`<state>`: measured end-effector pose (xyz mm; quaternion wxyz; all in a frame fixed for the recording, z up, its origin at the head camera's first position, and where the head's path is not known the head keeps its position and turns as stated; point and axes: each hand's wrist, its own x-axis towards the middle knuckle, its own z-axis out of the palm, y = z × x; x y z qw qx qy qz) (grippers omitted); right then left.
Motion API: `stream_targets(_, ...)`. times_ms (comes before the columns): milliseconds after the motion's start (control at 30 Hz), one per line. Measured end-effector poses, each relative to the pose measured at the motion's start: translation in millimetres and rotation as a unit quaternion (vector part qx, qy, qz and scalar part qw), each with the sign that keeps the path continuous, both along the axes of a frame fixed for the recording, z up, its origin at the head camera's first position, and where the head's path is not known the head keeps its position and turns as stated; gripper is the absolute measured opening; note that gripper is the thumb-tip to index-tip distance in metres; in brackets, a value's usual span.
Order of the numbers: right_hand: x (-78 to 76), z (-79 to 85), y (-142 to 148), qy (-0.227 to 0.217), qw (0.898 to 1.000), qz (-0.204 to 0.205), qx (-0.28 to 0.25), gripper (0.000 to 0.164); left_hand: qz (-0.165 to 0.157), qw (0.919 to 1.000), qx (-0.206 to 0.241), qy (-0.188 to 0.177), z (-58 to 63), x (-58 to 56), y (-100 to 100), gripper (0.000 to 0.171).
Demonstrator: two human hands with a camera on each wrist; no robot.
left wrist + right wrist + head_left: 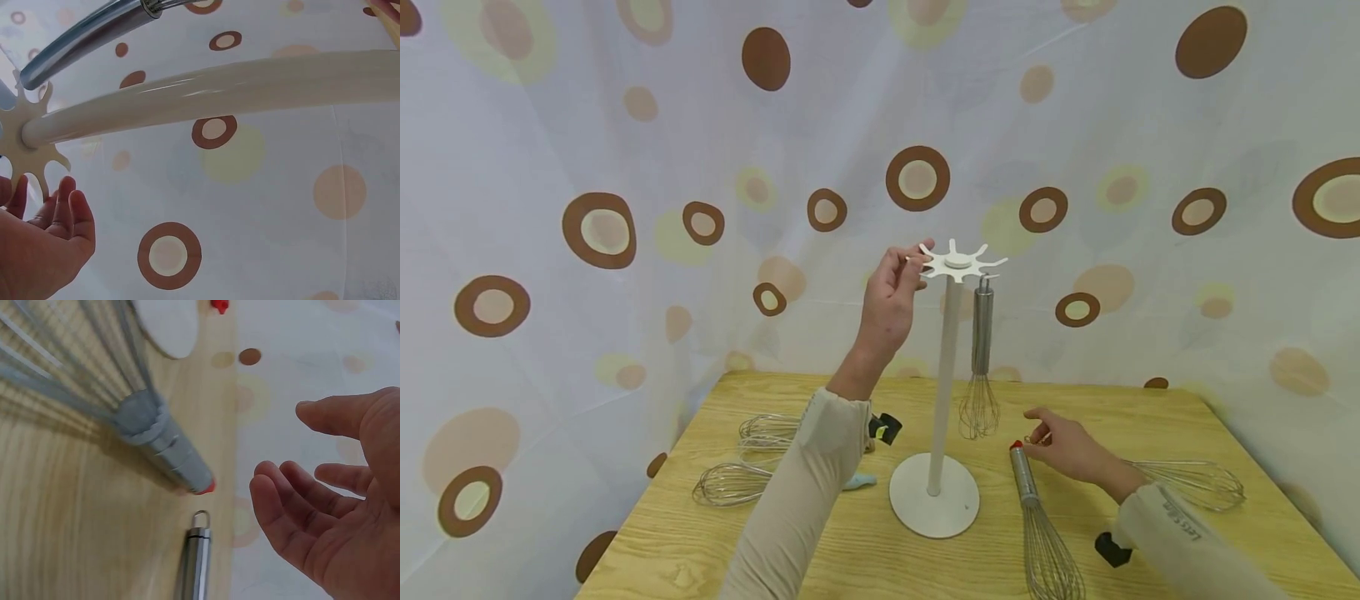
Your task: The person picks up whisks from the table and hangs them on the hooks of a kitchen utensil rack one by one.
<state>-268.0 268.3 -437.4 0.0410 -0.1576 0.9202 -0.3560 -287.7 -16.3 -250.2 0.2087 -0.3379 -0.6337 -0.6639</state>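
My left hand (891, 296) is raised to the star-shaped top (957, 263) of a white stand (946, 375). Thumb and fingers pinch one of its prongs, as the left wrist view also shows. From a prong on the right side hangs a whisk (982, 333) with a steel handle, wires down. Low over the table, my right hand (1067, 447) has its fingers apart and relaxed, holding nothing. Just beside it lies a larger whisk (1024, 475), its handle tipped in red. The right wrist view shows a gap between the fingers and that handle (178, 456).
Several whisks (733, 483) lie on the wooden table (850, 550) at the left, partly behind my left sleeve. A light blue handle end (860, 481) shows near the stand's round base (917, 508). Another whisk (1195, 483) lies at the right, behind my right forearm. A patterned curtain (865, 100) hangs behind.
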Motion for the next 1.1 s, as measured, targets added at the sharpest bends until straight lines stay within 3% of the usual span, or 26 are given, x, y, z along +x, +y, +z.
stream_targets(433, -1.6, -41.2, 3.8, -0.072, 0.997, -0.017, 0.002, 0.065, -0.010, 0.9997, 0.013, -0.016, 0.9, -4.4, -1.4, 0.019)
stream_targets(700, -2.0, -52.0, 2.3, -0.105, 0.994, -0.040, -0.013, 0.073, -0.022, 0.9993, 0.022, -0.023, -0.4, -4.9, -2.2, 0.021)
stream_targets(933, -3.6, -56.1, -1.7, -0.114, 0.991, -0.064, -0.003, 0.072, 0.011, 0.9988, 0.042, -0.022, -2.3, -2.4, -0.6, 0.024)
stream_targets(1100, -2.9, -55.7, -3.0, -0.120, 0.991, -0.062, -0.019, 0.072, 0.031, 0.9990, 0.026, -0.020, 1.2, 2.3, -0.4, 0.023)
